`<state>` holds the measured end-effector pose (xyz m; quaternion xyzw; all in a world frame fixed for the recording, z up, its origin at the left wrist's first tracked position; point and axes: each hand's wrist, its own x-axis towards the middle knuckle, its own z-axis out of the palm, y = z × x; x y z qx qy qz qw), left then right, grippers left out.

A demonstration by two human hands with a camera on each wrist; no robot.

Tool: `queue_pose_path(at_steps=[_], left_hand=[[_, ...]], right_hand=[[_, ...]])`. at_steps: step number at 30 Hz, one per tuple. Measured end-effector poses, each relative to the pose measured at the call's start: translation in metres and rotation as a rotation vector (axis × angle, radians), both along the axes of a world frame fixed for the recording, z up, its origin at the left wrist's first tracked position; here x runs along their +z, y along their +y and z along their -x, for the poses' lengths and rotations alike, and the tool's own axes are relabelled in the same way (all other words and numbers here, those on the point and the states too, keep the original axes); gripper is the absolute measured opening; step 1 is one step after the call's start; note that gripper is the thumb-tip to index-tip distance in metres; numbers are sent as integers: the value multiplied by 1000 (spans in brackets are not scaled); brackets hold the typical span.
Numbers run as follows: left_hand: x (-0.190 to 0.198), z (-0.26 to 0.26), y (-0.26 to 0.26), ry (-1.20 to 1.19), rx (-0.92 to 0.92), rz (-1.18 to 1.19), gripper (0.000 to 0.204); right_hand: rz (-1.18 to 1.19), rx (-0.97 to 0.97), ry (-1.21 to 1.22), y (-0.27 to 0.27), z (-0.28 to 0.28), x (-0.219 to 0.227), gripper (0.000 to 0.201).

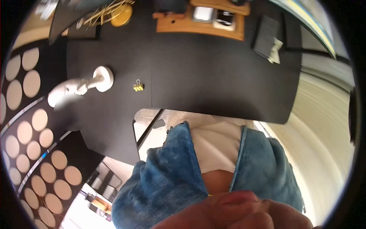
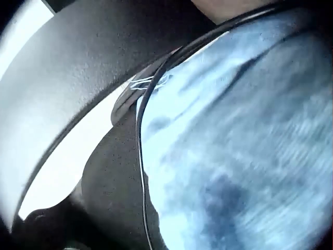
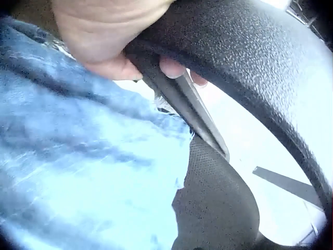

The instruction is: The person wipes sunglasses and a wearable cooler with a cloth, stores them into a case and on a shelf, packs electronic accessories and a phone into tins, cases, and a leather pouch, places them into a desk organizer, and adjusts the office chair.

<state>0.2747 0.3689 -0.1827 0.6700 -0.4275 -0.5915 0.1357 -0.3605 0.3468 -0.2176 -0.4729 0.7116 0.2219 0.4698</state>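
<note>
In the right wrist view my right hand (image 3: 112, 34) curls over a thin dark part of the chair (image 3: 179, 99), thumb on one side and fingertips on the other. A black armrest (image 3: 234, 47) curves above it, and blue trousers (image 3: 93, 156) lie beside the dark seat (image 3: 218, 192). In the left wrist view a strip of skin of my left hand (image 2: 221, 8) shows at the top edge; its fingers are out of sight. A black cable (image 2: 139, 135) crosses near the blue cloth (image 2: 250, 146) and another armrest (image 2: 62, 78). Neither hand shows in the head view.
On the black desk (image 1: 213, 76) are a gold binder clip (image 1: 138, 87), a white round-based object (image 1: 103, 79), a wooden stand (image 1: 183, 26), a dark case (image 1: 265, 36) and a round gold object (image 1: 122, 15). A pale curtain (image 1: 320, 114) hangs at the right.
</note>
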Motion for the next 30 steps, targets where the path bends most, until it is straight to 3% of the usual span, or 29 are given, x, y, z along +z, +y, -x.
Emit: queue_pose_path(at_steps=[4,5,6,7,8,10,14,15,17,21,23,25,26,30], left_hand=[[37,5,-67,47,-265,-30,49],[47,7,-83,60,-346,-49,49],[56,12,-97,73,-426,-72,49],[63,18,-111,83,-506,-92,49],[67,19,-130,85,-587,-104,49],[78,15,-173,67,-752,-120,50],[82,29,-258,48,-1090,-148,50],[89,26,-265,40,-1154,-171,50],[104,20,-287,10,-1259,-195,50],[119,58,-334,-27,-1461,-179,51],[123,78,-347,-32,-1567,-192,51],[123,93,-354,-38,-1662,-209,51],[126,93,-356,-50,-1701,-225,51],[148,80,-369,-133,-1789,-271,52]], right_hand=[[-96,-174,-2,69,-10,27,41],[-131,-233,-4,108,-12,22,42],[77,-149,195,139,-21,5,48],[238,-297,351,131,-45,39,43],[212,-502,343,101,-64,89,39],[260,-635,383,120,-72,74,35],[304,-590,533,100,-98,102,40],[362,-615,590,85,-110,127,39],[744,-507,860,85,-134,117,43],[942,-646,554,76,-217,116,60],[647,-1032,586,70,-285,110,66],[355,-1655,413,62,-334,86,76],[175,-1814,526,47,-361,58,66],[126,-1863,442,37,-425,54,65]])
